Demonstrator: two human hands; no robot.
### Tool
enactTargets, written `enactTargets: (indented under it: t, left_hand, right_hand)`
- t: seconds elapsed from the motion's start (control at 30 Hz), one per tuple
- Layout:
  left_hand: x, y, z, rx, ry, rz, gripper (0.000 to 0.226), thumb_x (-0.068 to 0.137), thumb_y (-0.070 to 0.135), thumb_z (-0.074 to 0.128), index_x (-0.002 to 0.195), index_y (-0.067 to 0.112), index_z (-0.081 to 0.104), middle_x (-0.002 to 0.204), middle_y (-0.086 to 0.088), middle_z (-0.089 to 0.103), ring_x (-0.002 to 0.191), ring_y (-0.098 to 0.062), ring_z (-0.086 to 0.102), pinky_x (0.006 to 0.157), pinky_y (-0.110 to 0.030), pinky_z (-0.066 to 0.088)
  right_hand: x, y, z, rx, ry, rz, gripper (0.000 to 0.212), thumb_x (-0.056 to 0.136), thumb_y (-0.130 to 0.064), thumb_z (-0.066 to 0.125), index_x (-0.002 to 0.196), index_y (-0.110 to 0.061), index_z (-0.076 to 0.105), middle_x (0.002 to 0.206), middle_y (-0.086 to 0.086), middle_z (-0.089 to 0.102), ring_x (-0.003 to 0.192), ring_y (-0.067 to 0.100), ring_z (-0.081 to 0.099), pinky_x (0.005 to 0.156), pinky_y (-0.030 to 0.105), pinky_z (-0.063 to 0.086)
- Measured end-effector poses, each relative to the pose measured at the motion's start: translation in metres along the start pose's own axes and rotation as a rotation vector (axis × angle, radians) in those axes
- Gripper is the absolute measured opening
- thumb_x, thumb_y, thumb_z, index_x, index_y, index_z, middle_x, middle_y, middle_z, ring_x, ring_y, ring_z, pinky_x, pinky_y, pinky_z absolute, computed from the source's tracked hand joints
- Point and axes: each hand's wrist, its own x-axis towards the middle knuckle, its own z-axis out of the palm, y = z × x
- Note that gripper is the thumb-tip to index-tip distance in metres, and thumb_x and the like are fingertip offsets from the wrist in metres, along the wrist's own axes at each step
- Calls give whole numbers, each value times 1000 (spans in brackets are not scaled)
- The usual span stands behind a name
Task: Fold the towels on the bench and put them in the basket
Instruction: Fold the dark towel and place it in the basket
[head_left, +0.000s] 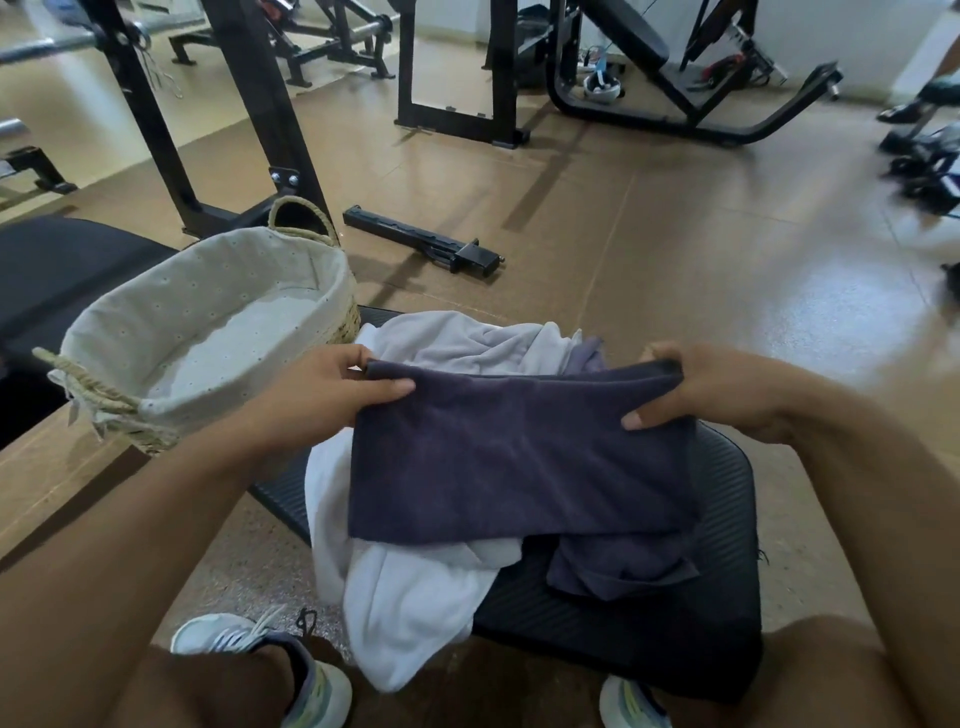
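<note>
Pinching the dark towel (519, 457) by its top corners, your left hand (332, 389) and right hand (706, 389) stretch it flat for folding above the bench (727, 571).

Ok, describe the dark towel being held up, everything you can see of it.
The dark towel is slate-purple, soft terry by its look, plain and unpatterned. It is held up, doubled over along its top edge, hanging as a flat panel. The left hand pinches its top left corner, the right hand its top right. Its lower part drapes onto the black bench, bunched at the bottom right, overlapping the white towel beneath.
</note>
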Motion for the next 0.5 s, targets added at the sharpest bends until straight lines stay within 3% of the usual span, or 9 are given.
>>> enactTargets:
  t: [0.1,0.17,0.23,0.33,0.5]
  left_hand:
    - [-1,7,9,-209,136,33,27,91,15,73,108,-2,61,99,-20,75,92,-32,71,85,-42,56]
    - [-1,11,11,-230,260,71,9,94,9,67,100,9,60,93,-15,73,82,-25,68,73,-33,54]
    - [1,10,8,-191,321,110,9,95,12,67,96,19,62,90,-11,74,79,-23,68,68,-33,54]
    - [4,4,4,-77,349,141,3,97,22,66,99,24,67,92,-8,77,87,-27,72,78,-42,57]
    - [5,3,7,-21,378,180,7,98,21,64,100,20,71,94,-9,77,85,-20,69,76,-34,53]
  right_hand:
    - [6,1,1,128,156,-70,46,67,-8,90,102,-19,63,95,10,75,82,23,69,67,33,56]
    - [10,1,2,151,261,-140,41,70,-8,89,103,-21,67,97,10,76,86,25,71,75,37,61]
    - [12,0,5,178,335,-212,26,76,-10,86,95,-21,73,92,11,76,81,19,70,75,33,60]
    - [16,3,7,161,385,-269,13,82,-15,81,89,-25,76,80,-4,73,66,0,62,60,13,50]
    - [25,10,5,49,341,-354,37,91,-18,72,120,-42,68,80,-5,64,66,10,55,64,17,46]
